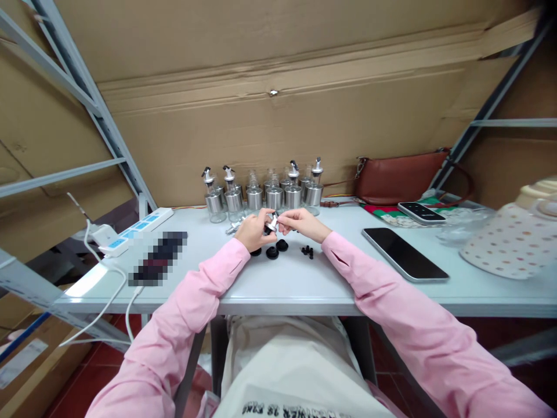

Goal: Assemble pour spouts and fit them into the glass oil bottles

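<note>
My left hand (pixel 256 230) is closed around a silver and black pour spout (pixel 272 224), holding it above the table. Against that spout, my right hand (pixel 301 223) has its fingertips pinched together; whatever small piece sits between them is too small to make out. Below my hands lie several black round stoppers (pixel 272 252) and a cluster of tiny black caps (pixel 307 251). Partly hidden behind my left hand are more silver spout pieces (pixel 234 226). Glass bottles with steel sleeves (pixel 274 196) stand in rows at the back, several fitted with spouts (pixel 208 175).
A white power strip (pixel 137 231) and a blurred-out dark item (pixel 159 259) with a cable occupy the left side. To the right are a phone (pixel 404 253), another dark device (pixel 421 212), a brown handbag (pixel 398 179) and a dotted cover (pixel 513 238). Cardboard (pixel 304 122) walls the back.
</note>
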The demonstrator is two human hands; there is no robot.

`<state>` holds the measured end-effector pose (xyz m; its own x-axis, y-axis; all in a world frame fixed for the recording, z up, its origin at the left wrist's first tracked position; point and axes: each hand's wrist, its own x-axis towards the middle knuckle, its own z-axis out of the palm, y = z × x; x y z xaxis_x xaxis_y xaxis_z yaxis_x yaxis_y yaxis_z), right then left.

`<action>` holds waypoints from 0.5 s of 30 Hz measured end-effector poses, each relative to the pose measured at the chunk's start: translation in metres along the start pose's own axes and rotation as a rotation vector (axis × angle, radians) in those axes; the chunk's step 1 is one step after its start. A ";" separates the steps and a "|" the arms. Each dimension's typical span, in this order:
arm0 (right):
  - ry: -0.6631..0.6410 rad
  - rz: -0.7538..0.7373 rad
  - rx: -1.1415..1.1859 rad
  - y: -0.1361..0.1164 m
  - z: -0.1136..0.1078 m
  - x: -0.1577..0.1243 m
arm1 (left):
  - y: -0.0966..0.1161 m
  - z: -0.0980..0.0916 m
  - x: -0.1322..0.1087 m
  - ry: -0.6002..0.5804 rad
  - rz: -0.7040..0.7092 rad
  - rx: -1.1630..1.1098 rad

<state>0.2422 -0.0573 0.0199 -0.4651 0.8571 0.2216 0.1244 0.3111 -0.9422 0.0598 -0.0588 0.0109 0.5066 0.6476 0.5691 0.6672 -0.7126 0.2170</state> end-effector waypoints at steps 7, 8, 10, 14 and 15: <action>0.004 0.005 0.020 0.002 0.001 0.002 | 0.003 0.000 0.000 -0.037 -0.010 0.044; 0.002 0.005 0.015 0.002 0.001 0.001 | 0.003 0.000 0.000 -0.042 -0.011 0.048; -0.004 0.004 0.002 0.001 0.001 0.001 | 0.004 -0.001 0.001 -0.046 -0.007 0.050; -0.025 -0.008 -0.021 0.001 0.000 0.000 | 0.005 -0.004 0.001 -0.046 0.027 0.040; -0.029 -0.011 -0.026 0.001 -0.001 0.000 | 0.005 -0.004 0.001 -0.043 0.035 0.035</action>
<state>0.2430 -0.0571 0.0189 -0.4920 0.8413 0.2241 0.1420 0.3315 -0.9327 0.0614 -0.0631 0.0158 0.5529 0.6339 0.5409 0.6667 -0.7259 0.1691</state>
